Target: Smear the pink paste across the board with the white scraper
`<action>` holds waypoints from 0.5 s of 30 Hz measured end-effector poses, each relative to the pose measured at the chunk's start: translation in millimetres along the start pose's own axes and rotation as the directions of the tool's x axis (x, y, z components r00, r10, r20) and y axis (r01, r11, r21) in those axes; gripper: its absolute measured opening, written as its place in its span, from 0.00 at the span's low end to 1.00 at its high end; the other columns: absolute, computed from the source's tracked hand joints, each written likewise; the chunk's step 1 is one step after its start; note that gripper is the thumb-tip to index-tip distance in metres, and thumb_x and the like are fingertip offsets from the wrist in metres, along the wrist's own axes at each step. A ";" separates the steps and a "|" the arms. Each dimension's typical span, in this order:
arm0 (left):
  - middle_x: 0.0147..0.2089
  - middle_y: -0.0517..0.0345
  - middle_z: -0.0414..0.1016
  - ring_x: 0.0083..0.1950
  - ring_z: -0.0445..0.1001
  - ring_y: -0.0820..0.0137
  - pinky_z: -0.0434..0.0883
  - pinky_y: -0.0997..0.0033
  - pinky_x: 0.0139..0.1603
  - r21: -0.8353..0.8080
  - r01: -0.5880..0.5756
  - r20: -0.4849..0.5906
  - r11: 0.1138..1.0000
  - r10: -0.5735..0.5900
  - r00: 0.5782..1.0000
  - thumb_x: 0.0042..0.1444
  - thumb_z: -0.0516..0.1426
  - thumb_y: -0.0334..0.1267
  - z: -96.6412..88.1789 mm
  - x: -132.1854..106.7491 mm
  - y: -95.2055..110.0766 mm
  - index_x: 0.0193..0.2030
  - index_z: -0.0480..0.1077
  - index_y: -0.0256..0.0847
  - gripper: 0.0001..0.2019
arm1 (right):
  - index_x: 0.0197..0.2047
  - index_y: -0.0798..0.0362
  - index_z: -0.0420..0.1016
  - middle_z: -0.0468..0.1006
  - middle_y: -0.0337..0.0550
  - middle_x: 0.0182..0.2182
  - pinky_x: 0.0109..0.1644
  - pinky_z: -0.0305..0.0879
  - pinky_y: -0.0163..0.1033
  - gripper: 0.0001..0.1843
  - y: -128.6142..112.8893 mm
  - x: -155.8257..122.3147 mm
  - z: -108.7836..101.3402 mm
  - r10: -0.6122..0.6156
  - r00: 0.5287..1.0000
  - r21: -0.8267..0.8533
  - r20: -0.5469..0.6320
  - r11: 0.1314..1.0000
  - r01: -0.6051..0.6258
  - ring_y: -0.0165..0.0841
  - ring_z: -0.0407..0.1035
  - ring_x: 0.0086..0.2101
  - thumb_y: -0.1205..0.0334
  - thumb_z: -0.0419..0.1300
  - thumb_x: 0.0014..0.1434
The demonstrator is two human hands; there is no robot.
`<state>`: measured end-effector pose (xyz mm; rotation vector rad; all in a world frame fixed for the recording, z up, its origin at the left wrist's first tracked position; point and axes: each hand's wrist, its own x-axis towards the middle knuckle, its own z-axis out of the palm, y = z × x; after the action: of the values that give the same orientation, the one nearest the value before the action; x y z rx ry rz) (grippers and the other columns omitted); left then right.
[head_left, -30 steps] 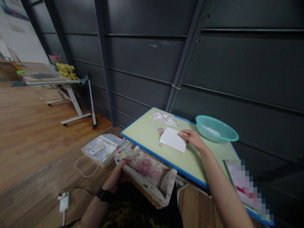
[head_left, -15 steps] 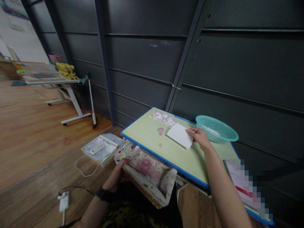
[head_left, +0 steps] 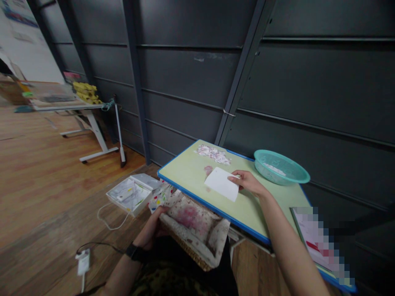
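My right hand pinches the right edge of a white card that rests on the pale green tabletop, just right of a pink smear. A patch of pink and white scraps lies at the table's far edge. Below the table's front edge, my left hand is curled around the rim of a cloth-lined woven basket on my lap. A black watch is on that wrist.
A teal plastic basket stands on the table behind my right hand. Papers lie at the near right corner. On the wooden floor at left sit an open white box and a cable with a plug. Another table stands far left.
My right hand slid the white card away toward the teal basket, then drew it back left toward the pink smear. My left hand stayed on the basket.
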<state>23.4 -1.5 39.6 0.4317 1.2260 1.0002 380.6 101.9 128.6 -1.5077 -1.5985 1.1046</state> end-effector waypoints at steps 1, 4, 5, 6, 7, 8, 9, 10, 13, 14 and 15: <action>0.31 0.53 0.82 0.35 0.84 0.52 0.79 0.60 0.32 0.001 0.002 0.003 1.000 -0.002 1.000 0.47 0.66 0.49 0.3 -0.1 0.2 0.48 0.74 0.39 0.24 | 0.33 0.54 0.78 0.76 0.39 0.23 0.26 0.65 0.35 0.34 0.0 0.1 1.2 0.000 1.000 0.009 0.010 1.000 0.000 0.30 0.67 0.23 0.32 0.76 0.37; 0.31 0.52 0.82 0.35 0.84 0.53 0.78 0.60 0.32 0.009 0.011 -0.012 1.000 -0.011 1.000 0.48 0.65 0.49 0.8 1.2 0.6 0.50 0.73 0.38 0.24 | 0.33 0.54 0.78 0.77 0.40 0.23 0.26 0.65 0.35 0.35 1.2 0.9 -0.4 -0.016 0.999 0.049 -0.030 0.999 0.017 0.31 0.68 0.24 0.31 0.76 0.37; 0.32 0.52 0.82 0.35 0.84 0.53 0.78 0.61 0.31 0.008 0.009 -0.024 1.000 -0.009 1.000 0.49 0.65 0.48 0.9 1.9 0.6 0.51 0.73 0.38 0.24 | 0.34 0.54 0.78 0.77 0.40 0.24 0.26 0.65 0.36 0.36 1.8 1.1 -2.4 -0.021 0.998 0.064 -0.067 0.998 0.026 0.31 0.69 0.24 0.31 0.76 0.36; 0.31 0.53 0.82 0.35 0.84 0.53 0.78 0.61 0.30 0.008 0.008 -0.037 1.000 -0.008 0.999 0.49 0.65 0.48 0.8 2.5 0.7 0.51 0.74 0.38 0.24 | 0.34 0.54 0.78 0.78 0.41 0.24 0.26 0.65 0.36 0.36 2.4 1.1 -4.8 -0.024 0.994 0.075 -0.105 0.997 0.032 0.31 0.69 0.25 0.31 0.76 0.36; 0.31 0.53 0.82 0.34 0.83 0.54 0.78 0.62 0.30 0.008 0.006 -0.043 1.000 -0.005 0.999 0.49 0.65 0.48 0.8 2.9 0.8 0.50 0.74 0.39 0.23 | 0.34 0.54 0.78 0.78 0.41 0.24 0.26 0.64 0.35 0.36 2.9 1.1 -7.0 -0.022 0.991 0.079 -0.136 0.996 0.033 0.32 0.69 0.24 0.31 0.76 0.36; 0.30 0.54 0.81 0.33 0.83 0.55 0.78 0.62 0.29 0.009 0.004 -0.044 1.000 -0.004 0.999 0.50 0.65 0.47 0.7 3.0 1.0 0.49 0.74 0.39 0.22 | 0.34 0.54 0.78 0.78 0.41 0.23 0.25 0.64 0.35 0.35 3.3 1.0 -8.9 -0.017 0.989 0.075 -0.150 0.997 0.029 0.31 0.69 0.24 0.32 0.76 0.35; 0.29 0.54 0.81 0.31 0.82 0.57 0.78 0.62 0.29 0.009 0.005 -0.038 1.000 -0.005 0.999 0.50 0.65 0.47 0.7 2.9 1.1 0.48 0.74 0.39 0.21 | 0.33 0.54 0.78 0.77 0.40 0.23 0.25 0.63 0.35 0.35 3.6 0.9 -10.0 -0.012 0.989 0.064 -0.146 0.998 0.021 0.31 0.68 0.24 0.32 0.76 0.36; 0.28 0.55 0.80 0.29 0.81 0.58 0.78 0.62 0.29 0.009 0.011 -0.031 1.000 -0.011 0.999 0.50 0.65 0.47 0.8 2.5 1.3 0.46 0.74 0.39 0.20 | 0.33 0.54 0.78 0.76 0.40 0.22 0.25 0.63 0.35 0.34 3.7 0.7 -10.2 -0.005 0.992 0.050 -0.128 0.999 0.012 0.31 0.68 0.23 0.33 0.77 0.36; 0.27 0.56 0.79 0.27 0.79 0.59 0.78 0.61 0.30 -0.010 0.031 -0.009 0.999 -0.031 0.999 0.50 0.65 0.48 1.3 0.8 1.7 0.44 0.74 0.40 0.18 | 0.33 0.54 0.78 0.75 0.38 0.21 0.25 0.65 0.35 0.33 3.1 0.4 -5.2 0.008 0.999 0.027 -0.045 1.000 -0.007 0.29 0.67 0.22 0.34 0.77 0.37; 0.27 0.56 0.80 0.27 0.80 0.59 0.79 0.61 0.30 -0.020 0.030 0.001 0.999 -0.030 1.000 0.49 0.66 0.47 1.6 0.3 1.6 0.44 0.74 0.40 0.18 | 0.33 0.54 0.78 0.75 0.37 0.21 0.24 0.64 0.34 0.34 2.8 0.5 -2.1 0.008 1.000 0.029 -0.021 1.000 -0.008 0.28 0.66 0.22 0.33 0.77 0.37; 0.28 0.55 0.80 0.28 0.80 0.58 0.78 0.61 0.29 -0.028 0.025 0.012 0.999 -0.025 1.000 0.49 0.66 0.47 1.8 -0.1 1.6 0.44 0.74 0.40 0.19 | 0.33 0.54 0.77 0.75 0.37 0.21 0.24 0.64 0.34 0.34 2.6 0.7 1.3 0.008 1.000 0.035 0.000 0.999 -0.008 0.28 0.66 0.21 0.33 0.77 0.37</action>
<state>24.5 -0.4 41.4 0.3986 1.2030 0.9912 380.5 102.4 125.6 -1.4920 -1.5670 1.1314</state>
